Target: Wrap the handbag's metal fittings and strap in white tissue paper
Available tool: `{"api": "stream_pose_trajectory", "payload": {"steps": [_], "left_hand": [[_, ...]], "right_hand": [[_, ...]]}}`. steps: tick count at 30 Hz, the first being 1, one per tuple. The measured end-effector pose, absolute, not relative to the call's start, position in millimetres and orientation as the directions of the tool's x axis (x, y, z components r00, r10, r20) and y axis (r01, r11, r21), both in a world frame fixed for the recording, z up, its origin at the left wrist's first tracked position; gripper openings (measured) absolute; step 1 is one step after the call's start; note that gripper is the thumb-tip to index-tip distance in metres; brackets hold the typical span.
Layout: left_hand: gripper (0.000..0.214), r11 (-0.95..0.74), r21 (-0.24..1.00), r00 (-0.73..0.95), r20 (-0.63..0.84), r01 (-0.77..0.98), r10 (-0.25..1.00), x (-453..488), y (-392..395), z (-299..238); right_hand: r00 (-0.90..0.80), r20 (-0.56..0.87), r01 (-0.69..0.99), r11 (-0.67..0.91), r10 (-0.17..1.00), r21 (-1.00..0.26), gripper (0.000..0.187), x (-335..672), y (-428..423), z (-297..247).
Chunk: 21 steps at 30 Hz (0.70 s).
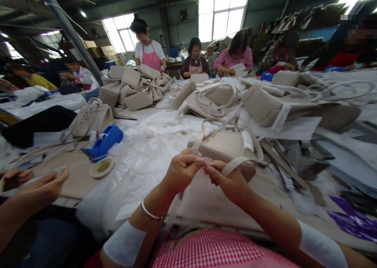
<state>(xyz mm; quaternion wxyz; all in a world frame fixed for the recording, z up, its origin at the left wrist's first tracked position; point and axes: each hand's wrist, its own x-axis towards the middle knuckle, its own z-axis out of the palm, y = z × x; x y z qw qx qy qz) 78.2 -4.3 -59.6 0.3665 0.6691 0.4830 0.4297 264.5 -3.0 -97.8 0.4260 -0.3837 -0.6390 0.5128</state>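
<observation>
In front of me a small beige handbag (225, 144) with a gold zipper sits on the table, its handles standing up. My left hand (183, 169) is closed in a pinch at the near handle's left end. Close beside it, my right hand (232, 183) is also closed, its fingers tucked under the loop of the beige bag handle (240, 162). Between the fingertips shows a thin, whitish translucent wrap (207, 160), which both hands pinch; its exact kind is unclear. A bit of white wrapping (246, 142) covers part of another handle.
A blue tape dispenser (107, 142) and a tape roll (102, 168) lie left, near a co-worker's hands (44, 185). White tissue (147, 150) spreads across the middle. Beige bags (132, 83) pile up behind; a larger bag (265, 107) and purple plastic (353, 219) are right. Several people work opposite.
</observation>
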Motion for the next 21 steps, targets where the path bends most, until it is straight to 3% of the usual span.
{"api": "stream_pose_trajectory", "payload": {"steps": [3,6,11,16,21], "left_hand": [[0.019,-0.236,0.903,0.114,0.209,0.359,0.971,77,-5,-60],[0.021,-0.22,0.907,0.122,0.188,0.358,0.975,75,-6,-60],[0.021,-0.212,0.916,0.203,0.149,0.34,0.968,82,-7,-60],[0.034,-0.222,0.917,0.252,0.14,0.332,0.957,87,-7,-59],[0.03,-0.163,0.933,0.357,0.039,0.322,0.933,84,-6,-62]], "right_hand": [[-0.319,0.294,0.094,0.339,0.901,-0.936,0.037,281,9,-82],[-0.302,0.366,-0.026,0.376,0.88,-0.926,0.045,295,21,-57],[-0.399,0.343,-0.286,0.24,0.85,-0.928,0.059,286,29,-24],[-0.495,0.326,-0.354,0.155,0.805,-0.922,0.07,266,34,-20],[-0.51,0.288,-0.428,0.052,0.811,-0.902,0.07,263,37,-19]]}}
